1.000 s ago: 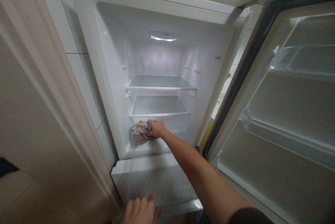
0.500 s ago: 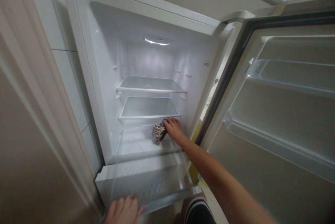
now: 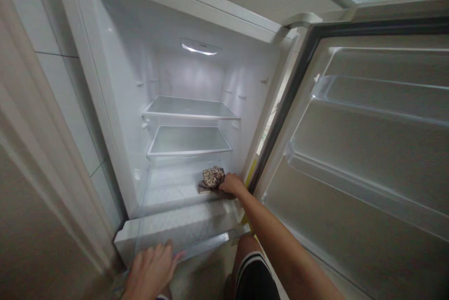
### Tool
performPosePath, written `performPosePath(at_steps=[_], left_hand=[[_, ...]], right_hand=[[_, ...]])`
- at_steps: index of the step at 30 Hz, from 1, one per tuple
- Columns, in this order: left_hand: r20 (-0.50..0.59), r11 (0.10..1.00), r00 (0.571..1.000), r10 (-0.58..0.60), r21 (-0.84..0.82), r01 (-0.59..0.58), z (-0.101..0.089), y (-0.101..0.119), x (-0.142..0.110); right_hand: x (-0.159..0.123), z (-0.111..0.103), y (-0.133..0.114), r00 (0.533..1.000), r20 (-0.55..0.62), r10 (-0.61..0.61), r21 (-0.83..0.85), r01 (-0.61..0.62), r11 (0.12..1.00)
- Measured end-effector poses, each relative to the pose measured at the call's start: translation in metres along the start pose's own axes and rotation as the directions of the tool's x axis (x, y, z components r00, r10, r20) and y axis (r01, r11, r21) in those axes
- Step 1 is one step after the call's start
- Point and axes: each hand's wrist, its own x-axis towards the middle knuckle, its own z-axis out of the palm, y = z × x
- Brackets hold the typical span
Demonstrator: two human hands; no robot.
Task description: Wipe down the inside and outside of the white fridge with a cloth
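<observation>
My right hand [image 3: 231,184] is closed on a crumpled brown-and-white patterned cloth [image 3: 213,177]. The cloth lies low inside the fridge, below the lower glass shelf and toward the right wall. Down in front, my left hand [image 3: 150,268] grips the left part of the front edge of a clear plastic drawer [image 3: 206,246]. That drawer is pulled partly out of the fridge. Part of my left hand's fingers is hidden behind its own back.
An upper glass shelf [image 3: 191,107] and a lower glass shelf [image 3: 189,140] span the fridge. Its door [image 3: 351,150], with clear racks, stands wide open at right. White wall tiles [image 3: 66,99] and a beige frame [image 3: 35,150] run close on the left. My knee [image 3: 249,248] is below.
My right hand has brought the cloth lower, and it is now spread out more. The drawer front sits closer to the fridge, my left hand still on it. The view has shifted slightly right.
</observation>
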Motion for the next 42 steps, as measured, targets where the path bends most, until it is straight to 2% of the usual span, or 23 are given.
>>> performPosePath(at_steps=[4, 8, 10, 11, 12, 13, 14, 15, 16, 17, 18, 19, 21, 23, 25, 27, 29, 31, 33, 38, 42], left_hand=[[0.043, 0.999, 0.999, 0.008, 0.038, -0.01, -0.012, -0.003, 0.017], [0.088, 0.999, 0.996, 0.012, 0.038, -0.015, -0.02, -0.007, 0.028], [0.074, 1.0, 0.997, 0.012, 0.004, -0.012, -0.022, -0.008, 0.029], [0.073, 1.0, 0.997, 0.017, -0.005, -0.016, -0.023, -0.007, 0.029], [0.081, 1.0, 0.996, 0.024, -0.004, -0.024, -0.024, -0.006, 0.03], [0.097, 0.999, 0.995, 0.034, 0.007, -0.035, -0.025, -0.005, 0.031], [0.117, 0.998, 0.992, 0.045, 0.026, -0.049, -0.027, -0.004, 0.032], [0.14, 0.997, 0.988, 0.06, 0.048, -0.067, -0.03, -0.002, 0.034], [0.166, 0.994, 0.983, 0.071, 0.066, -0.083, -0.033, -0.001, 0.036], [0.191, 0.992, 0.978, 0.084, 0.076, -0.1, -0.036, -0.001, 0.039], [0.214, 0.99, 0.973, 0.091, 0.081, -0.111, -0.04, 0.0, 0.042], [0.234, 0.989, 0.967, 0.097, 0.084, -0.12, -0.044, -0.001, 0.046], [0.261, 0.989, 0.959, 0.107, 0.075, -0.131, -0.053, -0.003, 0.052], [0.28, 0.989, 0.951, 0.135, 0.026, -0.148, -0.06, -0.005, 0.056], [0.31, 0.984, 0.935, 0.176, -0.052, -0.168, -0.063, -0.007, 0.058], [0.326, 0.979, 0.923, 0.204, -0.092, -0.183, -0.061, -0.007, 0.057], [0.317, 0.978, 0.925, 0.209, -0.081, -0.193, -0.058, -0.004, 0.057], [0.298, 0.98, 0.934, 0.198, -0.057, -0.19, -0.057, 0.0, 0.057], [0.282, 0.984, 0.943, 0.177, -0.036, -0.174, -0.058, 0.005, 0.058], [0.263, 0.987, 0.951, 0.159, -0.044, -0.153, -0.054, 0.004, 0.06], [0.242, 0.973, 0.949, 0.204, -0.155, -0.17, -0.044, -0.012, 0.063]], right_hand=[[-0.039, 0.014, 0.006, 0.998, 0.047, 0.038, 0.003, -0.038, 0.999], [-0.075, 0.015, 0.017, 0.999, 0.032, 0.04, 0.015, -0.04, 0.999], [-0.094, 0.014, 0.025, 0.999, -0.041, 0.002, 0.053, 0.0, 0.999], [-0.104, 0.014, 0.03, 0.991, -0.127, -0.045, 0.114, 0.059, 0.992], [-0.115, 0.016, 0.035, 0.964, -0.246, -0.101, 0.201, 0.152, 0.968], [-0.126, 0.021, 0.04, 0.91, -0.39, -0.141, 0.3, 0.271, 0.915], [-0.139, 0.028, 0.044, 0.834, -0.533, -0.142, 0.393, 0.393, 0.832], [-0.152, 0.038, 0.048, 0.759, -0.644, -0.098, 0.469, 0.493, 0.733], [-0.166, 0.051, 0.052, 0.714, -0.699, -0.028, 0.538, 0.552, 0.637], [-0.179, 0.066, 0.054, 0.708, -0.704, 0.057, 0.614, 0.566, 0.55], [-0.191, 0.083, 0.056, 0.735, -0.662, 0.15, 0.702, 0.537, 0.468], [-0.202, 0.1, 0.058, 0.78, -0.576, 0.243, 0.796, 0.469, 0.383], [-0.217, 0.131, 0.058, 0.861, -0.328, 0.389, 0.942, 0.271, 0.196], [-0.222, 0.151, 0.054, 0.887, -0.108, 0.45, 0.994, 0.11, 0.021], [-0.217, 0.159, 0.044, 0.905, 0.035, 0.423, 0.989, 0.03, -0.145], [-0.209, 0.157, 0.029, 0.919, 0.166, 0.359, 0.936, -0.033, -0.35], [-0.199, 0.151, 0.01, 0.925, 0.291, 0.245, 0.823, -0.112, -0.557], [-0.192, 0.144, -0.006, 0.926, 0.356, 0.127, 0.702, -0.175, -0.691], [-0.188, 0.14, -0.019, 0.926, 0.367, 0.084, 0.64, -0.186, -0.746], [-0.19, 0.141, -0.045, 0.909, 0.372, 0.189, 0.622, -0.092, -0.778], [-0.199, 0.149, -0.065, 0.909, 0.415, 0.041, 0.583, -0.231, -0.779]])
